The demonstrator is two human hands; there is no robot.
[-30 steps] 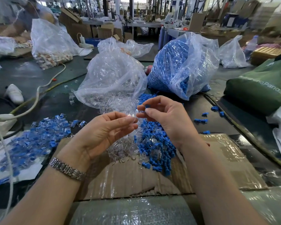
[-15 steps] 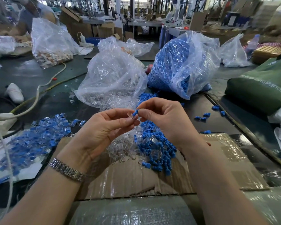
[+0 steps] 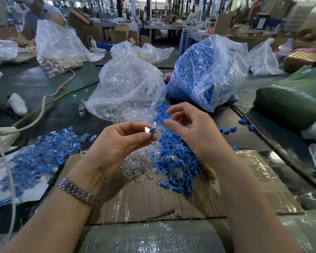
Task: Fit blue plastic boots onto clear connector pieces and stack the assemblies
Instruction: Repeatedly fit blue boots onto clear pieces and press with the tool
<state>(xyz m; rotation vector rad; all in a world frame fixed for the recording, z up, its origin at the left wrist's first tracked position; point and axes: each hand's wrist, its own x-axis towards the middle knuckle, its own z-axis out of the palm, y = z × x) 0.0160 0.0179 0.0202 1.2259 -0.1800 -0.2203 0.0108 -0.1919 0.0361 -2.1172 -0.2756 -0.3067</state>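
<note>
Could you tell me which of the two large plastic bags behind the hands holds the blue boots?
The large clear plastic bag on the right, packed with blue; the left clear plastic bag holds only transparent pieces.

The green bag (image 3: pixel 292 99) at the right of the tabletop carries pale lettering; only the ending "Panda" reads clearly; the letters before it are blurred. Nothing else is legible.

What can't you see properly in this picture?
- Head view: whether the blue boot is fully seated on its clear piece; too small, and the left hand covers part.
- Clear connectors in the bag: crinkled plastic blurs them.
- Green bag: cut off by the right edge.
</note>
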